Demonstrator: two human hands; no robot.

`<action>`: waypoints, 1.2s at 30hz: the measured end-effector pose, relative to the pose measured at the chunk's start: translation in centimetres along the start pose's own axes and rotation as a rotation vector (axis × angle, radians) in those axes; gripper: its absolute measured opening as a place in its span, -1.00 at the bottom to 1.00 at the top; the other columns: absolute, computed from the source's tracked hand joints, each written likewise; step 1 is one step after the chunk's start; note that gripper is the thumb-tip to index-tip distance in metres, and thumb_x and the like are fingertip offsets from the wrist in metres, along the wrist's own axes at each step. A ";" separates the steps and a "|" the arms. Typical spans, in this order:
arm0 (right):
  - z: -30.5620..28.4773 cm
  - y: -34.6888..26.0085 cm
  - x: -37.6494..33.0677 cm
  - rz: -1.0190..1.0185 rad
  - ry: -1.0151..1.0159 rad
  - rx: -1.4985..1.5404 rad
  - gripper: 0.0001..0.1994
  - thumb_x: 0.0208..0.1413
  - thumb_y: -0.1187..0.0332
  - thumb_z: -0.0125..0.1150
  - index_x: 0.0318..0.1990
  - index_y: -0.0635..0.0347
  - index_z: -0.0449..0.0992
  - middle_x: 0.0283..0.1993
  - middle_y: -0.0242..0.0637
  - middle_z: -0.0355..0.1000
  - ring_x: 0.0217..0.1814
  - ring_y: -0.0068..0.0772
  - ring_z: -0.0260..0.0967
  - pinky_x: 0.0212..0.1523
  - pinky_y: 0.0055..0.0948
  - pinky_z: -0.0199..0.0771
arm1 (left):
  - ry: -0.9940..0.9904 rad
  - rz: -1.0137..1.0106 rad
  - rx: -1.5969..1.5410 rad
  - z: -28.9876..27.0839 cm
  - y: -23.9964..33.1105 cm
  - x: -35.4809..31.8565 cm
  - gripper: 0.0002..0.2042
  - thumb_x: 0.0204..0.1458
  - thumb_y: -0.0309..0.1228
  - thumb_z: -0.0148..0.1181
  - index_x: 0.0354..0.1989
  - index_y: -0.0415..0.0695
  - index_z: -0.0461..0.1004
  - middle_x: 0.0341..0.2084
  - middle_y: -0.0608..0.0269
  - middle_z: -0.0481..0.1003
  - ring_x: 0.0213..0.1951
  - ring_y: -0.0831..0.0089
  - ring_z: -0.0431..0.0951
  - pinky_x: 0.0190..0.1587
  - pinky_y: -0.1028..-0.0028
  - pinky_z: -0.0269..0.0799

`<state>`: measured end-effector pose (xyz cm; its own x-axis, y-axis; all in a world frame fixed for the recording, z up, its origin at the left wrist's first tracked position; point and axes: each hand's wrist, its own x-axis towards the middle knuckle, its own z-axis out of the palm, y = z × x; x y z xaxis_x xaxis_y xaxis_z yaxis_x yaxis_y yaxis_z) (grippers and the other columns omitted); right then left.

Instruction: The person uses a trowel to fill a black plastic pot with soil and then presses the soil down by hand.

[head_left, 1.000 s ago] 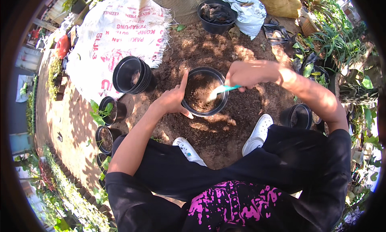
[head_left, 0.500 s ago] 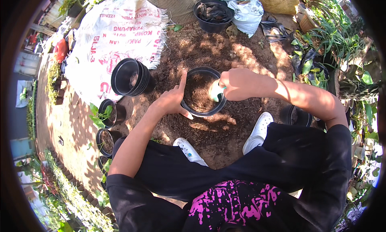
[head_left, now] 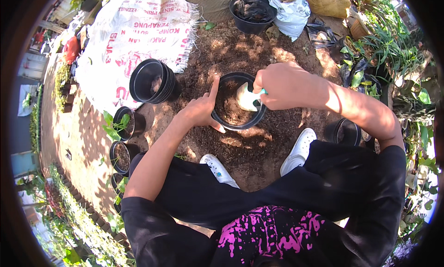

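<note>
A round black plant pot [head_left: 240,127] stands on the ground before me, with brown soil [head_left: 229,109] inside. My left hand [head_left: 200,110] braces its left side, the forefinger stretched along the rim and the thumb at the near edge. In my right hand [head_left: 286,87], closed in a fist over the pot's right rim, is a small hand trowel [head_left: 243,98] with a pale blade and a green part by the handle. The trowel's blade is inside the pot, above the soil. Most of its handle is hidden by my fingers.
Nested black pots [head_left: 150,82] lie tilted on a white printed sack [head_left: 134,31] at the left. Potted plants [head_left: 127,123] line my left side. A black bucket [head_left: 252,17] and a white bag [head_left: 292,17] stand beyond. Loose soil surrounds the pot, near my white shoes [head_left: 298,149].
My right hand has risen slightly and moved a little right, and more of the trowel's blade shows above the soil. My left hand stays against the pot.
</note>
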<state>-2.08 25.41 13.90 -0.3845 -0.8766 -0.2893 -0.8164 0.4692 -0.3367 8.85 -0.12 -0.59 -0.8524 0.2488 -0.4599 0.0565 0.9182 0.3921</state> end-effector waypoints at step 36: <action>3.8 1.0 0.9 0.147 -0.276 0.207 -0.71 0.07 0.37 0.09 -0.09 0.14 0.65 -0.38 -0.04 0.58 -0.26 0.05 0.58 -0.19 -0.07 0.52 | -0.099 -0.056 -0.078 -0.9 0.9 0.0 0.61 -0.42 -0.23 0.72 0.47 -0.16 -0.78 0.40 -0.44 0.13 0.36 -0.17 0.31 0.32 0.10 0.39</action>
<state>-1.65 25.47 9.92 -0.3375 -0.7497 -0.5692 -0.6461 0.6243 -0.4391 8.47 0.47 0.46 -0.7973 0.2305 -0.5579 -0.0340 0.9056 0.4227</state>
